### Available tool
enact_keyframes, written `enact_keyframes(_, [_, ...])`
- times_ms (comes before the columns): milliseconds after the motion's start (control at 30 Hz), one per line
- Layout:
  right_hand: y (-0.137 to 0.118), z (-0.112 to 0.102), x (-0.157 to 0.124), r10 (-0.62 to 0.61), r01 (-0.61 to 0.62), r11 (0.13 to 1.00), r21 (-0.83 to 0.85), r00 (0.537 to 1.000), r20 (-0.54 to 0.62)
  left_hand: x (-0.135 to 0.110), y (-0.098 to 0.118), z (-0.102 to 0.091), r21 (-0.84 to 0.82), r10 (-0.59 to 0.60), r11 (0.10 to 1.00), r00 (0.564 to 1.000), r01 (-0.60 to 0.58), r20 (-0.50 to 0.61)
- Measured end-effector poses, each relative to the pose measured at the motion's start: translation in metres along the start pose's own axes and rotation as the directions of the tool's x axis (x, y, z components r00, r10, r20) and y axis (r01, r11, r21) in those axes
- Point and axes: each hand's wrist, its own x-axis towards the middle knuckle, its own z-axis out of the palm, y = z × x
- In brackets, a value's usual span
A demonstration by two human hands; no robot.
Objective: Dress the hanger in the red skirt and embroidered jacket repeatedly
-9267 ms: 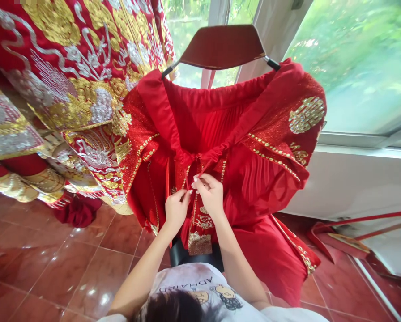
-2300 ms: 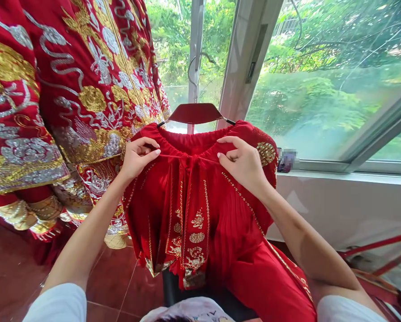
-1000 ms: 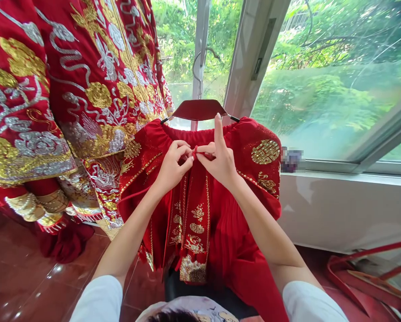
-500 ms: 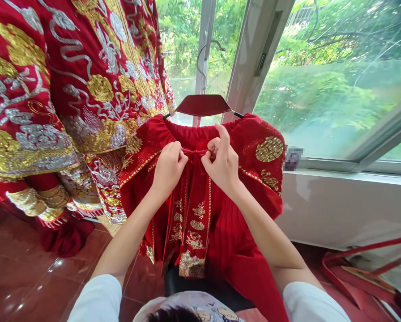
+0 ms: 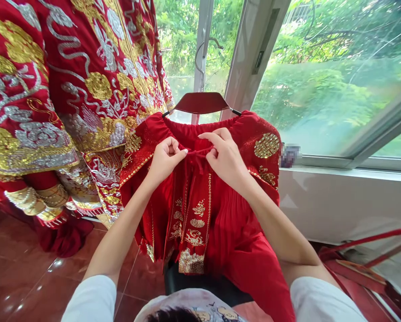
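A red skirt [image 5: 234, 214] with gold embroidery hangs from a dark red clip hanger [image 5: 202, 103] in front of me. At its front waist, red drawstring cords [image 5: 197, 154] meet in what looks like a knot or bow. My left hand [image 5: 168, 160] pinches the cord on the left side, thumb pointing right. My right hand [image 5: 225, 154] is closed on the cord to the right, its index finger bent over the top. Embroidered panels [image 5: 197, 223] hang down below the knot.
Richly embroidered red garments [image 5: 100, 85] hang close on the left. Behind the hanger are sliding windows [image 5: 321, 103] above a white wall [image 5: 321, 205]. A black seat [image 5: 214, 288] stands below the skirt, and a red-framed object [image 5: 358, 264] lies at the lower right.
Both hands have stayed at the waist cords. My right index finger, raised before, has folded down to the left. The knot between the hands now shows more, with short cord ends below it.
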Motion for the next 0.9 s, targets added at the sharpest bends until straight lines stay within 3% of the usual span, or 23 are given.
enact_keyframes(100, [0.0, -0.02, -0.002, 0.071, -0.101, 0.971, -0.217, 0.987, -0.142, -0.001, -0.001, -0.006, 0.127, 0.066, 0.99, 0.998, -0.062, -0.024])
enact_keyframes(167, [0.002, -0.026, -0.003, 0.075, -0.123, 0.963, -0.24, 0.977, -0.201, -0.002, -0.001, -0.004, 0.11, 0.052, 0.992, 0.999, -0.054, 0.015])
enact_keyframes(300, [0.006, -0.01, -0.008, -0.067, 0.053, 0.975, -0.216, 0.996, -0.059, -0.001, 0.001, 0.008, 0.026, 0.009, 1.0, 0.999, -0.01, 0.044])
enact_keyframes(467, [0.02, 0.02, -0.011, -0.174, 0.175, 0.904, -0.391, 0.984, 0.038, -0.002, 0.002, 0.012, -0.032, -0.026, 0.999, 0.999, 0.027, 0.039])
enact_keyframes(600, [0.027, 0.021, -0.01, -0.179, 0.161, 0.9, -0.406, 0.984, -0.008, -0.004, 0.0, -0.004, 0.162, 0.007, 0.987, 1.0, -0.004, -0.017])
enact_keyframes(667, [0.027, 0.018, -0.008, -0.159, 0.135, 0.953, -0.273, 0.985, -0.068, -0.005, -0.001, -0.012, 0.273, -0.006, 0.962, 1.0, 0.007, -0.004])
enact_keyframes(733, [0.024, 0.017, -0.005, -0.072, 0.074, 0.997, 0.006, 0.989, -0.125, -0.006, 0.001, -0.016, 0.256, -0.028, 0.967, 0.999, 0.017, 0.041])
enact_keyframes(833, [0.021, 0.019, -0.001, 0.161, -0.096, 0.887, 0.452, 0.981, -0.108, -0.005, 0.005, -0.015, 0.065, -0.022, 0.998, 0.998, 0.018, 0.057])
enact_keyframes(900, [0.02, 0.021, 0.0, 0.254, -0.176, 0.813, 0.555, 0.965, -0.065, -0.004, 0.007, -0.012, 0.007, -0.015, 1.0, 0.999, 0.015, 0.033])
